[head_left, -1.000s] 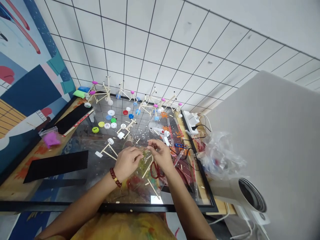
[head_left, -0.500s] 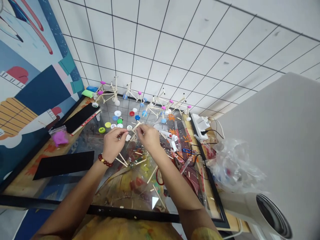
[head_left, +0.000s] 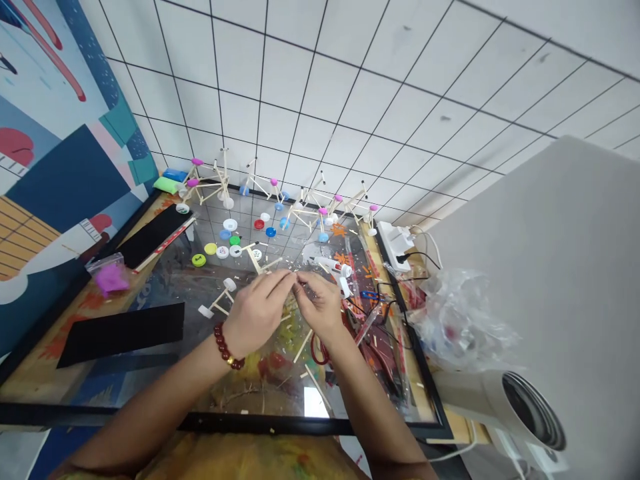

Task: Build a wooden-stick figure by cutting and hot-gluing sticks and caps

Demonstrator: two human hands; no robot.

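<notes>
Over glass table (head_left: 165, 283), left hand (head_left: 257, 312), right hand (head_left: 321, 308) pinch fingertips (head_left: 287, 280) together, touching; held thing unclear

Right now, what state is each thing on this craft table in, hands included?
left hand, fingertips meet the right hand's; grip unclear.
right hand, fingers curled at that meeting point; grip unclear.
glue gun, lying on its side on the glass.
power strip, a black plug inserted.
scissors, flat, partly under the right wrist.
stick models, upright along the back edge.
buttons, lying flat.
plastic bag, crumpled.
</notes>
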